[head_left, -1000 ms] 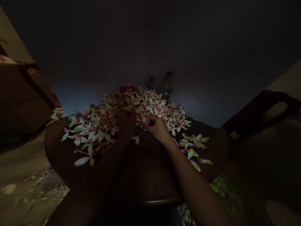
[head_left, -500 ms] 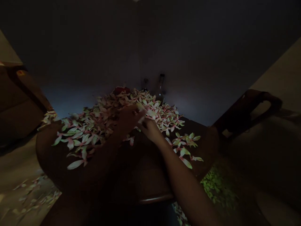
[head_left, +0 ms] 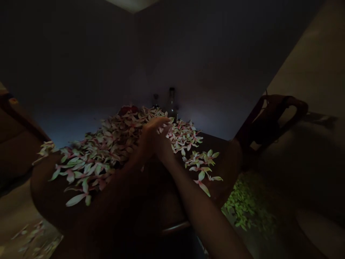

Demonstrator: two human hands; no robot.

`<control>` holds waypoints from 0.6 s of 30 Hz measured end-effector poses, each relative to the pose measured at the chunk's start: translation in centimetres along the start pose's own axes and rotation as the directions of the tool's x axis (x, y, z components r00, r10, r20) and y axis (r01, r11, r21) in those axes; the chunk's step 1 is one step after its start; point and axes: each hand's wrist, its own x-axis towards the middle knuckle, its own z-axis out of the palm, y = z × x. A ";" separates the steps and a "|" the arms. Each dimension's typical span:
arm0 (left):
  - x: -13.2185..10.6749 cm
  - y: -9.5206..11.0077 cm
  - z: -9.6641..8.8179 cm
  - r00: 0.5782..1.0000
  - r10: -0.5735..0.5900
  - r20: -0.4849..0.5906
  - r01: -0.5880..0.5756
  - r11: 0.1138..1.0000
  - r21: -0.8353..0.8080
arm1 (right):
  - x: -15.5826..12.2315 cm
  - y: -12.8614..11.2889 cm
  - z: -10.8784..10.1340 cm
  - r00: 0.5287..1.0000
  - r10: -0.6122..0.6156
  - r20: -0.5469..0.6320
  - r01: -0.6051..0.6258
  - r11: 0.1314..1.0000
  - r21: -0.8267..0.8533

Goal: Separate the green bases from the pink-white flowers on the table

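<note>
A broad heap of pale flowers with pink centres and greenish petal tips (head_left: 107,144) covers the far part of a dark, rounded table (head_left: 226,158). My left hand (head_left: 152,130) is at the front of the heap, fingers bent over toward the right. Pressed close beside it is my right hand (head_left: 163,144), its fingers drawn in near the left hand's fingertips. Both hands look closed together; whatever lies between them is hidden in the dim light. A smaller group of the same flowers (head_left: 202,167) lies right of my right forearm.
Behind the heap, near the wall corner, stand a clear bottle (head_left: 172,102) and a smaller dark bottle (head_left: 155,100). A dark wooden chair (head_left: 277,118) is at right. Green leaves (head_left: 242,205) lie low at right, loose petals (head_left: 35,233) low at left.
The view has shifted, so the table appears farther left and slightly lower. My hands have come closer together, the left now higher over the right, still at the heap.
</note>
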 end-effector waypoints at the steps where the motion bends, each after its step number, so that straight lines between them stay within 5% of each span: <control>1: -0.5 -1.1 -1.0 0.997 -0.028 -0.071 0.031 0.999 0.042 | -0.3 0.4 -0.3 1.000 0.019 0.014 -0.020 0.999 0.038; 3: -1.8 -3.2 -2.5 0.993 -0.024 -0.118 0.037 0.993 0.114 | -0.7 1.0 -1.0 0.997 0.079 0.004 -0.079 0.988 0.135; 7: -3.8 -5.2 -3.0 0.988 -0.009 0.155 -0.012 0.991 0.132 | -0.4 1.7 -1.6 0.986 0.160 -0.054 -0.139 0.950 0.280; 9: -4.2 -5.2 -2.6 0.976 -0.068 0.207 0.042 0.991 0.127 | -0.3 1.8 -1.5 0.984 0.174 -0.036 -0.155 0.940 0.304; 18: -4.7 -5.6 -3.4 0.923 -0.359 0.140 0.374 0.923 -0.097 | -0.6 0.9 -2.0 0.987 0.059 0.152 -0.118 0.901 0.417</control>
